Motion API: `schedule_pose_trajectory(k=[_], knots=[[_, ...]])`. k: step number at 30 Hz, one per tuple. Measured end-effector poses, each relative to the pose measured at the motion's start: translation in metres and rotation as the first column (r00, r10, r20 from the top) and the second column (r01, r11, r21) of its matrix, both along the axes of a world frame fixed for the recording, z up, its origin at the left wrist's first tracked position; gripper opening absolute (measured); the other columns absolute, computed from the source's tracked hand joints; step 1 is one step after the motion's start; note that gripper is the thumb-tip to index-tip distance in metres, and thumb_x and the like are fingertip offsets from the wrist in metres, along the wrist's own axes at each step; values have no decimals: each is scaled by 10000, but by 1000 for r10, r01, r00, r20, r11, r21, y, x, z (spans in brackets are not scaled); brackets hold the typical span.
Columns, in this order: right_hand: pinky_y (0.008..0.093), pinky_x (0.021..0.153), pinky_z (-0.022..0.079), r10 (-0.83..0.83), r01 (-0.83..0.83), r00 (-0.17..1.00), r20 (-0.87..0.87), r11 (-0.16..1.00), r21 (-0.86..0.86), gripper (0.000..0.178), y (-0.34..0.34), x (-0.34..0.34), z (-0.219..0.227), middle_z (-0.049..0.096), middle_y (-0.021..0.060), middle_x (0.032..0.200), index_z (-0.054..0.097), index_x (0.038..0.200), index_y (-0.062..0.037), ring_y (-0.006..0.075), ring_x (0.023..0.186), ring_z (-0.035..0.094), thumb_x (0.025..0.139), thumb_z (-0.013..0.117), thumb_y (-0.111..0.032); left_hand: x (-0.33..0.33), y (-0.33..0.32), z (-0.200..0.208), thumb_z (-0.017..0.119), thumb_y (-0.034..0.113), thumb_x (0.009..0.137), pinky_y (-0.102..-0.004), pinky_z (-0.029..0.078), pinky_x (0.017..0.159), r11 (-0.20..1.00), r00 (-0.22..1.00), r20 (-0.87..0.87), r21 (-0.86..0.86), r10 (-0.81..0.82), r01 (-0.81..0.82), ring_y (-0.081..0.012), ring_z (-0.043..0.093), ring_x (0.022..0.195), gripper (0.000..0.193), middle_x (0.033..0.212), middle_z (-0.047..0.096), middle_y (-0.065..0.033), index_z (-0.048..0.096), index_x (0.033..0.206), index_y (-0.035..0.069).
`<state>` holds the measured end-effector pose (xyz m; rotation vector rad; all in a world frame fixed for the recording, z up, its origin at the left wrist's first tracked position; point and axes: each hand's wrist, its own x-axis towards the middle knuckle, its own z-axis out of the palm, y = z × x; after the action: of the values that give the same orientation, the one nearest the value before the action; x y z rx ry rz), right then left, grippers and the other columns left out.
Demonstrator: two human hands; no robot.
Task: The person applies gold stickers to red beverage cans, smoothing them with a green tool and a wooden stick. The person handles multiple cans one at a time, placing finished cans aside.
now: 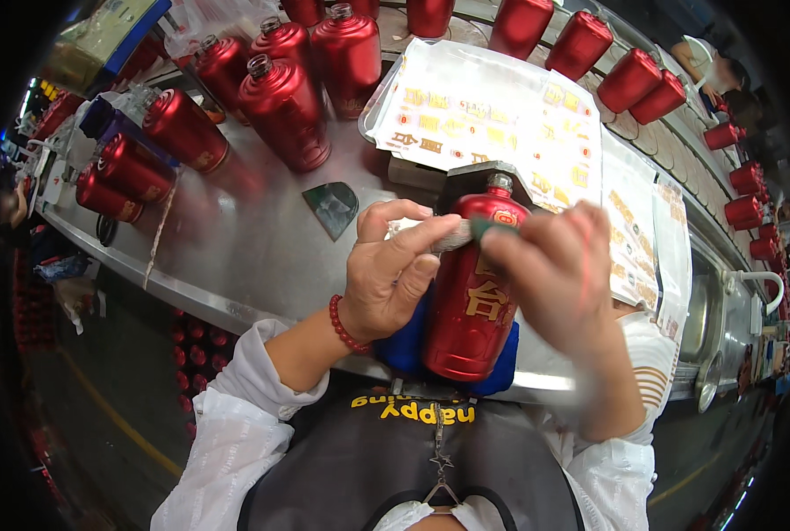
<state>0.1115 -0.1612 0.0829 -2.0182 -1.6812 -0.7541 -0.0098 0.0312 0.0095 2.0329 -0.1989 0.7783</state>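
A red bottle [468,323] with gold characters lies tilted before me, its glass neck pointing away and its base toward my apron. My left hand [386,274], with a red bead bracelet, is at the bottle's left side. Its fingers and thumb are bent around a whitish, cloth-like thing [452,237]. On the other side, my right hand [558,257] is smeared by motion. It pinches a small dark green piece [483,227] against the bottle's upper part. A blue pad [404,347] shows beneath the bottle, and a dark block [479,177] is behind its neck.
Label sheets [501,111] in gold and white lie beyond the bottle. A dark green flat piece [331,210] rests on the metal table [262,234]. Several red bottles [284,111] stand at the left. More bottles [581,44] line a conveyor [669,164] curving around the far right.
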Motion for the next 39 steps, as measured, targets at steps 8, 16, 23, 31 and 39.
schedule_pose_trajectory(k=[8,16,23,31,39], knots=[[235,693,494,74,454,370,-926,855,250,183,-12,-49,-36,666,39,869,626,1063,-7,83,770,592,957,701,-136,1,-16,5,496,443,1039,-400,353,1043,955,997,67,295,-41,20,-258,480,1188,514,1284,671,-78,657,1325,47],[251,691,484,69,505,400,-914,816,283,180,-22,-36,-49,657,42,878,643,1062,-18,115,758,601,944,717,-131,-11,-19,-9,470,471,1042,-425,321,1048,970,994,58,221,93,-103,-285,501,1188,583,1262,683,-98,613,1356,1],[262,677,476,189,231,484,-855,914,332,224,-38,-56,-24,662,40,858,635,1088,-22,124,754,608,903,743,-89,-1,-33,-7,585,426,1002,-436,298,1125,968,993,-118,-252,-16,-14,-338,442,1280,683,1415,503,-210,394,1476,-27],[194,722,490,364,488,56,-930,802,344,190,-33,-57,-66,663,9,951,593,1119,-13,39,820,584,1016,636,-168,12,-42,-11,616,342,994,-409,271,1165,743,944,-175,-662,-281,99,-305,375,1364,700,1463,406,-214,308,1504,-25],[200,713,482,318,505,61,-946,808,305,199,-37,-55,-76,658,10,940,590,1117,-16,45,812,573,1030,612,-193,7,-10,9,395,587,1031,-485,112,1213,892,979,15,416,-201,177,-276,408,1318,593,1341,638,-6,583,1430,191]])
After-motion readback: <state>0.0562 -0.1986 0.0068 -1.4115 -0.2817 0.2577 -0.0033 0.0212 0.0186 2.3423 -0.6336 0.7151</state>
